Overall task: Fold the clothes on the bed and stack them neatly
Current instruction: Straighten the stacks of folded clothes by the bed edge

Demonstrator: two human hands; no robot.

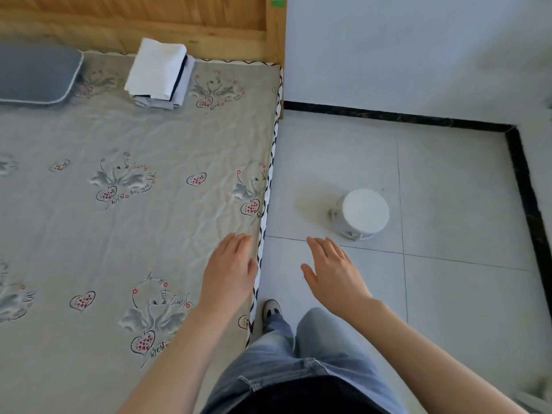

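stack done, hands free

the folded stack (159, 73) lay on the bed (125, 138) near the headboard. left hand (230, 270) and right hand (334, 271) were flat, fingers apart, holding nothing. the cloth looked soft and light; best lifted from under both sides.

Greys, whites and pale wood

The bed sheet (134, 130) is grey, printed with swans and red-dotted hearts, edged in black-and-white piping. The folded stack (159, 74) is white over navy and pale lilac; the pillow (35, 74) slate grey, headboard (134, 22) honey wood, floor tiles (448, 189) white with black skirting, jeans (313, 354) faded blue.
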